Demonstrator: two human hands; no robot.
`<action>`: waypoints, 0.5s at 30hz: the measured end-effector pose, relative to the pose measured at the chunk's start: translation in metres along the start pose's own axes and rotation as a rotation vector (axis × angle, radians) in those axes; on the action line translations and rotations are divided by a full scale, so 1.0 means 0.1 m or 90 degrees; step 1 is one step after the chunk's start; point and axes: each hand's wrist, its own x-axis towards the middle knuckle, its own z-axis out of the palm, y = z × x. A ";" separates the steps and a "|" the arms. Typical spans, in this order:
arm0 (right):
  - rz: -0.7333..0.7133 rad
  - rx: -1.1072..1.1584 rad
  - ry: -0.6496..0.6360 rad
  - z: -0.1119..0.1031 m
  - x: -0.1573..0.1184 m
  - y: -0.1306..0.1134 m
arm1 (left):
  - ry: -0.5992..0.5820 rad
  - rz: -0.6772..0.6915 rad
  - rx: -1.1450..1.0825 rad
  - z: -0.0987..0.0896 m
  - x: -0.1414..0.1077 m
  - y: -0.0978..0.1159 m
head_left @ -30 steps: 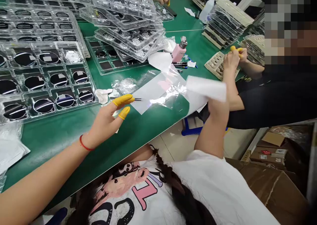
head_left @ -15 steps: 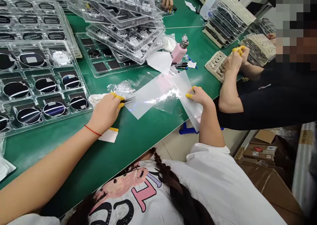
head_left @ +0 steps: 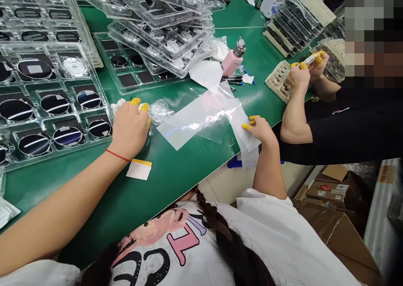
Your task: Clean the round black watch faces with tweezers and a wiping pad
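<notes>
The translucent sheet [head_left: 184,128] lies on the green table [head_left: 170,168] between the two hands, to the right of the left hand [head_left: 130,126] and extending toward the right hand [head_left: 260,128]. Further sheet material overlaps at its right end and hangs past the table edge.

Right hand: the thumb and forefinger, in yellow finger covers, are a narrow gap apart at the overlapping sheet material. Whether they grip it cannot be determined.

Left hand: palm down, fingers bent, with yellow covers on the fingertips. It is positioned at the white cloth [head_left: 117,105]; the finger opening and any held item cannot be determined.

Crumpled clear plastic [head_left: 161,111] is just beside the left fingers. A white card [head_left: 139,171] with a yellow edge lies near the wrist. The clear tray [head_left: 73,84] of round, dark parts is located left of this hand.

Beyond the sheet are a pink bottle [head_left: 232,63], pens [head_left: 232,79] and stacked clear trays [head_left: 166,32]. At right, another person's hands [head_left: 302,74] work beside a beige tray [head_left: 277,84].
</notes>
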 end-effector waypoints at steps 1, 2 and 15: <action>-0.002 -0.001 0.004 0.01 -0.03 0.00 | -0.008 0.050 -0.011 0.03 0.04 0.03; -0.002 -0.001 0.007 0.01 -0.05 -0.01 | -0.017 0.098 -0.024 0.06 0.09 0.07; 0.034 0.083 0.034 0.08 -0.21 -0.14 | -0.117 -0.018 0.044 -0.07 0.52 0.28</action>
